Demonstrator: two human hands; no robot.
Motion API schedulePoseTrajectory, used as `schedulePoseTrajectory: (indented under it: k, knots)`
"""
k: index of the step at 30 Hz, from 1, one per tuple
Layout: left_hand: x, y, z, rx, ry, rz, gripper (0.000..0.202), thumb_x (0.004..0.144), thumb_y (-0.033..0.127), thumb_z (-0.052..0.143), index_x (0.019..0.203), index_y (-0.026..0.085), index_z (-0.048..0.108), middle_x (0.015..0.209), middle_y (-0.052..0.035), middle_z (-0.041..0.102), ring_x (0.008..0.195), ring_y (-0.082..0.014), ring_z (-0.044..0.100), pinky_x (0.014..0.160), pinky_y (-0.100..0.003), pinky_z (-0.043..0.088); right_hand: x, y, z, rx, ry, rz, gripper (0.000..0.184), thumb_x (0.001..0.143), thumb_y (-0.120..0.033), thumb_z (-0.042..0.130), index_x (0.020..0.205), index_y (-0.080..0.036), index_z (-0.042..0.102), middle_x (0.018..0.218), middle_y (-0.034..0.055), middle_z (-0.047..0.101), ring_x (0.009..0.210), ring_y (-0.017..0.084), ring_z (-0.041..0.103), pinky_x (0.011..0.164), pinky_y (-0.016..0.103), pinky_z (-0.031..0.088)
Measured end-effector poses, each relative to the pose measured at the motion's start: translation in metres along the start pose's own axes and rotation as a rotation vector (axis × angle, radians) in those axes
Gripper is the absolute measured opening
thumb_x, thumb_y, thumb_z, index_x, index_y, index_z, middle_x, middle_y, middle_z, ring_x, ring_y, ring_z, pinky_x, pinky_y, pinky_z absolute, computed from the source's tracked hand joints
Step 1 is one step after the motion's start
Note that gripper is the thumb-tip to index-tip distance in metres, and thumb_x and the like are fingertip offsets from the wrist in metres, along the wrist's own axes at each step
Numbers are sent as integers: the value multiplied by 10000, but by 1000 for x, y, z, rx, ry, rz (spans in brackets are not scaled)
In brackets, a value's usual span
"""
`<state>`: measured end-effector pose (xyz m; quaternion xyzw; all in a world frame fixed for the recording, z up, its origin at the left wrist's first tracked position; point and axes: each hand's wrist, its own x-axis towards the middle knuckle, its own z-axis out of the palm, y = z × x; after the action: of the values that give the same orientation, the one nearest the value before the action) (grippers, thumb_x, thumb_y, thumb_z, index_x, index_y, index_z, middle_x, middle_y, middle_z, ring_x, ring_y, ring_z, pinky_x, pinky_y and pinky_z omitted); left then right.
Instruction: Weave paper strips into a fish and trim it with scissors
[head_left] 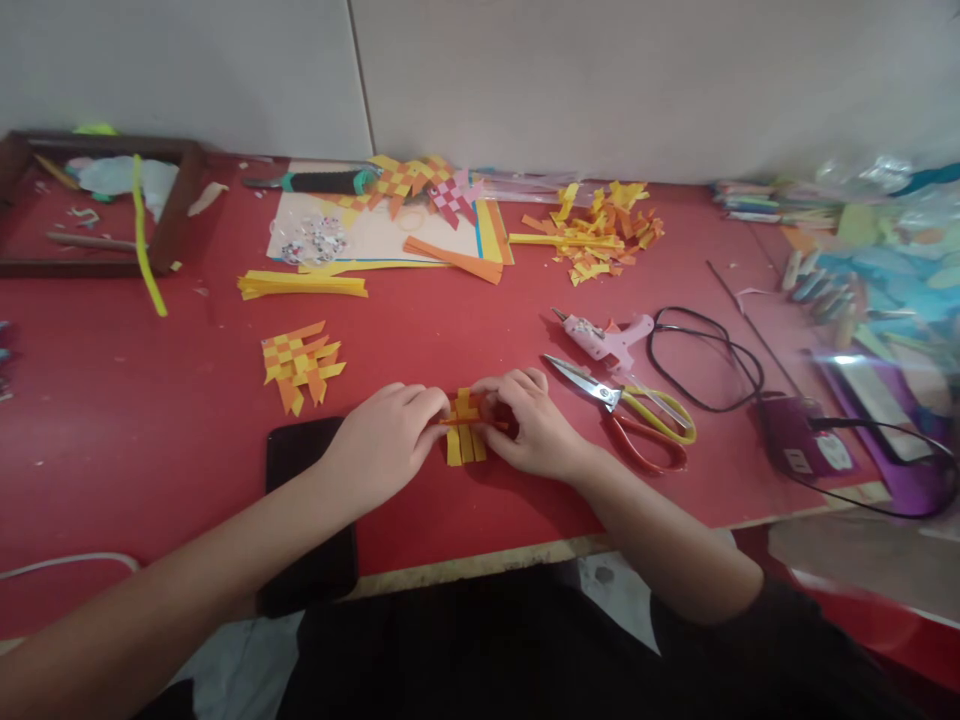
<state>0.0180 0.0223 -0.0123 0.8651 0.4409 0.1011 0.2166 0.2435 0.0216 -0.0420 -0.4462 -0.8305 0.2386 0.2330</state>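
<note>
Between my two hands, at the middle of the red table (420, 520), is a small weave of yellow and orange paper strips (466, 442). Its yellow ends hang toward me, and an orange strip crosses them. My left hand (397, 440) pinches the weave's left side with thumb and fingers. On the right side, my right hand (529, 420) is closed on it too, fingers curled. A finished-looking woven paper fish (300, 362) in the same colours lies beyond my left hand. Under my left forearm is a black phone-like slab (311, 560), partly hidden.
Scissors (611, 400) and a pink glue gun (609, 338) lie right of my hands, near a black cable (705, 400). Yellow strips (304, 285), orange strips (454, 258) and a pile of paper scraps (600, 230) are farther back. A brown frame (191, 190) stands at far left.
</note>
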Motion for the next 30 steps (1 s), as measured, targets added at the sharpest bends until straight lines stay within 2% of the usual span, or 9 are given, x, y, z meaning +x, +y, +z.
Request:
schedulePoseTrajectory:
  k: [5, 9, 12, 15, 20, 24, 28, 30]
  knots:
    - [-2, -2, 2, -24, -26, -37, 66, 932, 184, 529, 871, 197, 551, 824, -29, 674, 775, -217, 612, 665, -337, 454, -2, 0, -1, 8, 29, -16, 283, 850, -227, 579, 1127, -217, 521, 816, 22, 632, 833, 216, 563, 849, 404, 367]
    - [-1, -2, -1, -53, -27, -62, 70, 921, 196, 560, 856, 202, 536, 769, -15, 654, 697, -201, 612, 605, -310, 419, -4, 1, -1, 12, 100, -14, 239, 893, -188, 524, 1128, -222, 492, 791, 10, 623, 808, 203, 581, 836, 393, 383]
    - [1, -2, -2, -69, -36, -70, 75, 912, 178, 572, 860, 202, 523, 758, -9, 645, 663, -193, 609, 582, -297, 402, -4, 1, 0, 8, 107, -13, 271, 870, -169, 524, 1131, -220, 473, 775, 3, 605, 790, 199, 581, 831, 393, 388]
    - [1, -2, -1, -62, -35, -72, 69, 898, 170, 595, 903, 194, 530, 826, -26, 650, 690, -196, 614, 593, -298, 426, -4, 0, 0, 0, 100, -15, 308, 827, -158, 538, 1123, -216, 475, 753, -5, 586, 763, 197, 572, 818, 395, 385]
    - [-3, -2, 2, 29, 46, 71, 48, 935, 217, 564, 945, 170, 563, 933, -72, 660, 855, -243, 622, 744, -372, 496, -5, -2, 1, -8, 79, -12, 349, 789, -133, 535, 1125, -213, 484, 755, -1, 588, 764, 199, 563, 812, 393, 382]
    - [-12, -2, 5, 152, 80, 176, 144, 974, 215, 480, 951, 152, 608, 898, -90, 681, 817, -250, 623, 747, -400, 504, -7, -1, 1, -6, 71, -25, 395, 766, -111, 533, 1146, -203, 475, 769, 3, 590, 789, 202, 566, 833, 397, 383]
    - [-17, -3, 9, 146, 63, 225, 150, 960, 170, 497, 987, 141, 642, 916, -86, 700, 850, -249, 635, 767, -398, 516, -7, -1, 1, -5, 61, -51, 380, 730, -83, 519, 1085, -212, 476, 759, -4, 581, 769, 193, 553, 850, 398, 386]
    - [-17, -4, 10, 133, 100, 255, 152, 955, 185, 515, 987, 140, 656, 934, -79, 707, 878, -252, 636, 786, -406, 521, -6, -1, 1, -9, 60, -58, 371, 727, -81, 514, 1072, -212, 476, 751, -8, 572, 760, 190, 545, 856, 401, 387]
